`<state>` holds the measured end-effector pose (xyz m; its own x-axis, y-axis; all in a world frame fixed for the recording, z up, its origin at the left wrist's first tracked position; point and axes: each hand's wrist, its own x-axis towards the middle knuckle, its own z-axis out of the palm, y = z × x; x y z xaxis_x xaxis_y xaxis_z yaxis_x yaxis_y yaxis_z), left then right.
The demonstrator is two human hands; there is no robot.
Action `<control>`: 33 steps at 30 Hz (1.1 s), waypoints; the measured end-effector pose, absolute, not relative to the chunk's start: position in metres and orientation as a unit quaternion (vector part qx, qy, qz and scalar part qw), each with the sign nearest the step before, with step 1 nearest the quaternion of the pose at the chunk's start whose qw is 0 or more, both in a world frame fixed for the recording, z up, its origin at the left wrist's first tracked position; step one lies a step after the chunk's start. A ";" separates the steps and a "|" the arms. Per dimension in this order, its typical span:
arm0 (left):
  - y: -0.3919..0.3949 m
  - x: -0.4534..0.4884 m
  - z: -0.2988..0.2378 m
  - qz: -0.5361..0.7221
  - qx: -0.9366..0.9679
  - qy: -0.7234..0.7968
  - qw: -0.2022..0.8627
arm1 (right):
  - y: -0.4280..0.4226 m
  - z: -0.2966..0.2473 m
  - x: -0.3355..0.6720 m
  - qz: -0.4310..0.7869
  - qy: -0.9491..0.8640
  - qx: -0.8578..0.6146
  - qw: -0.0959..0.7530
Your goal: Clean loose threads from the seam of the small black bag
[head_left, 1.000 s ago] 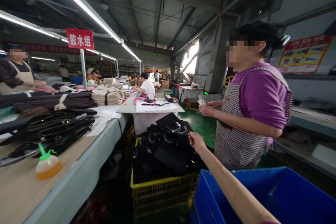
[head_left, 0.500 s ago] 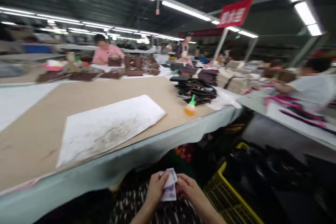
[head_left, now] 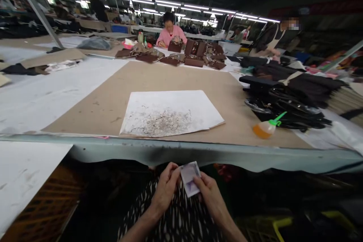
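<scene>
Over my lap, my right hand (head_left: 211,194) pinches a small folded banknote-like paper (head_left: 189,177), pale with purple print, its thumb lying across the lower right of the face. My left hand (head_left: 166,187) is closed, thumb against curled forefinger, and its fingertips meet the paper's upper left edge. Both hands are just below the table's front edge. On the table ahead, a white sheet (head_left: 170,111) bears many dark smears. Right of it lies a squeeze bottle (head_left: 266,127) with amber liquid and a green nozzle.
Brown board (head_left: 93,102) covers the middle of the table. Stacked black pieces (head_left: 283,102) stand at the right. A person in pink (head_left: 172,34) sits across, behind brown bag pieces (head_left: 195,53); another person stands back right. Yellow crates (head_left: 280,227) sit below the table.
My view has swung left and now faces the table squarely. The paper has tilted, and my right thumb now lies over its face; before, my left hand covered more of it.
</scene>
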<state>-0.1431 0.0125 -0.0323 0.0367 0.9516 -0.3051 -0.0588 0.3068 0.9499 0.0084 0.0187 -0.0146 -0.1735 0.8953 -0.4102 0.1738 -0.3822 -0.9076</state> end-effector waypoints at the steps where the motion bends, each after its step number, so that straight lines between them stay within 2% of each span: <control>1: 0.012 -0.148 -0.031 0.419 0.399 0.560 0.593 | 0.025 -0.007 0.012 0.601 -0.470 -0.575 0.295; 7: -0.010 -0.190 -0.057 0.397 0.358 0.618 0.577 | 0.092 0.019 0.039 0.527 -0.484 -0.628 0.306; 12: -0.041 -0.234 -0.094 0.455 0.226 0.653 0.561 | 0.152 0.021 0.036 0.584 -0.386 -0.599 0.389; 15: -0.056 -0.255 -0.107 0.500 0.147 0.650 0.553 | 0.169 0.020 0.025 0.612 -0.353 -0.582 0.403; 25: -0.063 -0.280 -0.128 0.533 0.071 0.613 0.579 | 0.162 0.014 -0.010 0.586 -0.473 -0.587 0.298; 33: -0.073 -0.288 -0.160 0.533 0.017 0.621 0.575 | 0.173 0.016 0.016 0.531 -0.494 -0.636 0.265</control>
<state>-0.2883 -0.0726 -0.1599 -0.3375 0.6337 -0.6960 -0.5917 0.4322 0.6805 0.0159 0.1732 0.0155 -0.0511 0.9087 -0.4144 0.3468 -0.3730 -0.8606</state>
